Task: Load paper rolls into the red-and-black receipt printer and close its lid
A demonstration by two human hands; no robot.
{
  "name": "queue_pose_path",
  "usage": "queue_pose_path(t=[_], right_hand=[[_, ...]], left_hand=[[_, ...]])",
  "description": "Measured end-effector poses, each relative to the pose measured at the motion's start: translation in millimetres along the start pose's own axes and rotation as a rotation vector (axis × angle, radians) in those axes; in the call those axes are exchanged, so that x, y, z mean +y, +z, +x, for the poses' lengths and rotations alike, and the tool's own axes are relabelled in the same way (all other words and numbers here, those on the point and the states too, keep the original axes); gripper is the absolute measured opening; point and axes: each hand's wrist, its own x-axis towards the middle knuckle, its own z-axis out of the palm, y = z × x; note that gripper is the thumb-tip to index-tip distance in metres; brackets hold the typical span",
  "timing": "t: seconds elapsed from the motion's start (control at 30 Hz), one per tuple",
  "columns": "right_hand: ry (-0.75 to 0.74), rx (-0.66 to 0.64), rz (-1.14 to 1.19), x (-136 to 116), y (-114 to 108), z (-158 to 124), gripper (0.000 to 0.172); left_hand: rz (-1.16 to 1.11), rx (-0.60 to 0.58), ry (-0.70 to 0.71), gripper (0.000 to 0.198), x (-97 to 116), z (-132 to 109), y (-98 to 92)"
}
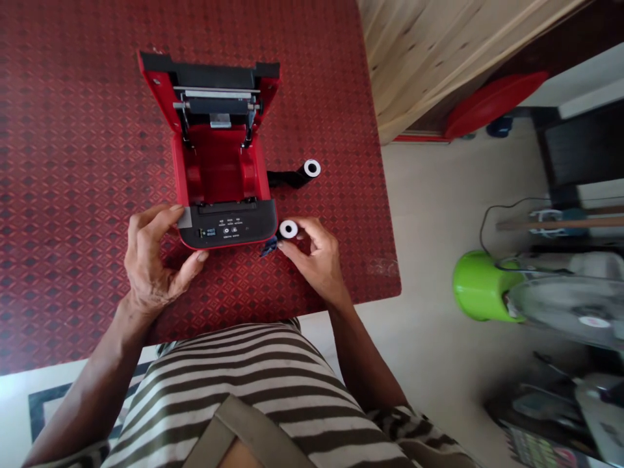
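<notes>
The left hand [156, 260] fingers clasp the open red plastic printer [221, 175]; the right hand [316, 257] fingers pinch a small white-cored roll [288, 229].

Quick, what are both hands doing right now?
Left hand: grips the front corner of the red and black plastic printer.
Right hand: pinches a small black roll with a white core.

left grip [155, 260]: thumb, fingers clasping | right grip [316, 255]: fingertips pinching

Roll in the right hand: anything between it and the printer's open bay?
Nothing loose. The roll in the right hand sits by the printer; only its front right corner lies between, lid up.
</notes>
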Motion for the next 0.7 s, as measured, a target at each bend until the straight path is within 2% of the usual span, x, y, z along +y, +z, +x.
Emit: queue_pose_path(t=[0.13,0.3,0.4,0.47,0.57,0.7], right_hand=[[0.098,0.003,0.265,-14,-24,1,0.029],[0.008,-0.098,0.456,-58,-47,18,0.036],[0.045,-0.187,0.547,-83,-43,35,0.041],[0.075,-0.281,0.554,-93,-35,44,0.041],[0.061,-0.408,0.536,-101,-23,55,0.04],[0.036,-0.461,0.517,-108,-13,66,0.038]], left_hand=[[-0.019,0.006,-0.02,0.069,1,1,-0.8],[0.001,-0.02,0.011,0.073,4,2,-1.4],[-0.008,-0.005,0.012,0.075,7,1,-2.6],[-0.065,0.043,-0.047,0.072,8,1,-4.1],[-0.168,0.095,-0.189,0.063,7,1,-7.1],[-0.159,0.138,-0.23,0.053,6,1,-12.9]])
